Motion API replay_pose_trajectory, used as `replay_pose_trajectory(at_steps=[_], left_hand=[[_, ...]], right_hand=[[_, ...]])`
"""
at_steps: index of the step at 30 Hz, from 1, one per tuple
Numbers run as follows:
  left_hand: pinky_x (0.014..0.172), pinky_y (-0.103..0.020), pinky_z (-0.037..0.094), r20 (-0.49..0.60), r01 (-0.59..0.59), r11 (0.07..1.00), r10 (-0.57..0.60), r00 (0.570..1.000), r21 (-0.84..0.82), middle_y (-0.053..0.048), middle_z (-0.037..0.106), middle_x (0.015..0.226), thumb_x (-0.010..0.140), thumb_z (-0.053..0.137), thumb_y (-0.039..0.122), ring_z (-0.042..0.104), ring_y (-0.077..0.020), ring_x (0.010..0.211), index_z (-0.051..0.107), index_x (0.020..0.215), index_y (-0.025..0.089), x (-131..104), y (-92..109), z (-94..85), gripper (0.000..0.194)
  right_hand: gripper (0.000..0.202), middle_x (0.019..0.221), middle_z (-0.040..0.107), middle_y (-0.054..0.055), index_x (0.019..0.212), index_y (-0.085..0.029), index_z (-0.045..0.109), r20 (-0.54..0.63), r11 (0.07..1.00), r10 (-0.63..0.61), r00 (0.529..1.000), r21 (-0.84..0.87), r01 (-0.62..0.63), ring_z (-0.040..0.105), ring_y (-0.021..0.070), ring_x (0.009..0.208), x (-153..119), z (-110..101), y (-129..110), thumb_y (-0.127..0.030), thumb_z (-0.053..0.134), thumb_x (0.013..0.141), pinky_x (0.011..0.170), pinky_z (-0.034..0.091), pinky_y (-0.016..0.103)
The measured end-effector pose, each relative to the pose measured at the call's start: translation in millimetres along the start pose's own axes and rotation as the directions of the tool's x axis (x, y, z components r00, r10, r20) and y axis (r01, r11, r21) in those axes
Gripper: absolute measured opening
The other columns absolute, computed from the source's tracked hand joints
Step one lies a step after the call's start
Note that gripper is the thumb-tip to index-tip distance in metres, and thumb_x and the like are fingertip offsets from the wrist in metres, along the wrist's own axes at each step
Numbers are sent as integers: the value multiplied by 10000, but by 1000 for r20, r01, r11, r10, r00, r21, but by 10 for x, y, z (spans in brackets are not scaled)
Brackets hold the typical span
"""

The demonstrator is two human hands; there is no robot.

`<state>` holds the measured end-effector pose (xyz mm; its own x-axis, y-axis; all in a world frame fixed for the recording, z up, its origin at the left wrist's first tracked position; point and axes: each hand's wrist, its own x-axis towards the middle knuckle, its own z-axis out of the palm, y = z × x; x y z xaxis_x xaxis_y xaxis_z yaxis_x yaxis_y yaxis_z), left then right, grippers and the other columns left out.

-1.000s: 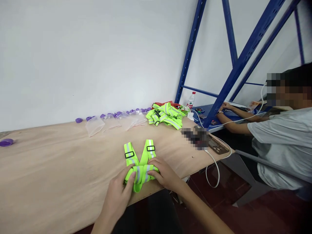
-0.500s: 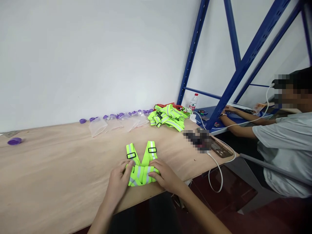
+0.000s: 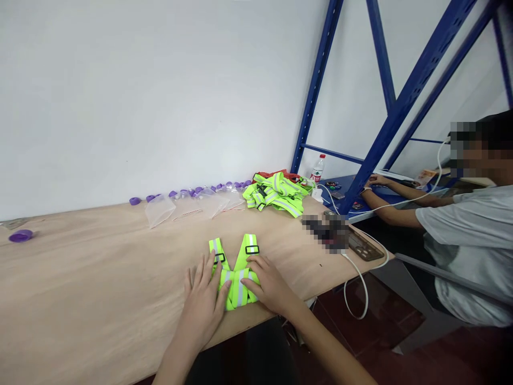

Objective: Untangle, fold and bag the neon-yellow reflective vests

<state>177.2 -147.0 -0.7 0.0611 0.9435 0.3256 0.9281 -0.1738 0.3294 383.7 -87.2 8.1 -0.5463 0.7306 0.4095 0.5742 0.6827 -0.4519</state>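
A folded neon-yellow reflective strap harness (image 3: 239,289) lies near the table's front edge, its two shoulder straps with black buckles pointing away from me. My left hand (image 3: 203,299) rests flat with fingers spread over the harness's left side, partly covering the left buckle. On the right side, my right hand (image 3: 269,283) has its thumb on the folded part and its fingers beside the right strap, thumb and fingers apart.
Further back on the wooden table (image 3: 100,289) are clear plastic bags (image 3: 159,210), several purple objects (image 3: 135,201) and a pile of similar harnesses (image 3: 276,193). A phone case (image 3: 364,247) and white cable lie right. A person (image 3: 460,224) sits beyond the blue rack (image 3: 382,128).
My left hand has opened from a pinch at the harness's left edge and now lies spread over it. My right hand's fingers have moved slightly up along the right side.
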Motion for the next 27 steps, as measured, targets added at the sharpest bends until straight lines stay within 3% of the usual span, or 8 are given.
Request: replay_pose_trajectory(at_steps=[4,7,9,13,16,20,23,27], left_hand=[[1158,-719,161,113,-8,999,13,993,-40,-129,513,1505,1046,309,348,384,-314,1448,463,1444,193,24,25,-14,454],[1162,-704,189,110,-61,998,63,992,-16,-112,477,1537,1043,342,386,387,-320,1447,580,1304,221,-54,55,-80,390],[1159,-700,212,77,-122,992,120,990,27,-110,406,1587,1012,435,449,322,-351,1479,573,1340,239,-156,43,-122,413],[1150,-674,280,79,-267,963,264,961,34,-127,391,1592,863,679,504,302,-383,1484,277,1575,272,-411,-29,-152,850],[1124,-629,376,96,-280,958,285,954,-57,-124,430,1568,848,706,341,388,-357,1447,106,1611,297,-561,-48,-147,971],[1105,-583,441,76,-243,949,263,962,-201,-101,503,1519,869,596,166,491,-311,1384,194,1577,336,-618,-43,-172,831],[1101,-561,457,89,-209,945,238,967,-250,-79,562,1469,901,586,215,497,-307,1381,393,1483,340,-540,-49,-239,625],[1181,-563,335,72,-148,958,171,983,-245,-76,637,1369,981,505,317,531,-279,1337,608,1272,277,-286,-11,-334,311]], right_hand=[[257,1251,618,170,1199,-145,594,-116,984,-102,988,-161,83,561,296,1209,-28,95,-1,-230,573,957,1005,501,465],[194,1159,674,142,1105,-167,644,-114,964,-158,981,-235,128,590,283,1181,-98,102,-37,-194,492,988,1003,507,463],[246,1212,676,141,1192,-162,629,-40,965,-148,988,-222,136,584,277,1220,-182,56,-69,-248,512,994,1026,505,449],[662,1442,554,187,1419,-121,489,155,969,-143,977,-178,170,461,326,1389,-423,-73,-114,-483,670,895,1106,458,476],[639,1477,525,185,1430,-123,468,206,976,-150,967,-123,178,444,318,1409,-601,-120,-112,-367,688,881,1135,427,479],[414,1418,592,144,1292,-188,562,186,982,-186,965,18,186,534,282,1331,-723,-140,-71,-185,603,880,1114,437,457],[284,1297,677,123,1196,-219,611,128,983,-153,980,121,138,628,264,1189,-671,-168,-41,-273,629,918,1029,488,425],[165,963,729,62,1010,-220,670,71,984,-15,997,178,2,664,225,932,-388,-217,-6,-363,651,930,828,525,351]])
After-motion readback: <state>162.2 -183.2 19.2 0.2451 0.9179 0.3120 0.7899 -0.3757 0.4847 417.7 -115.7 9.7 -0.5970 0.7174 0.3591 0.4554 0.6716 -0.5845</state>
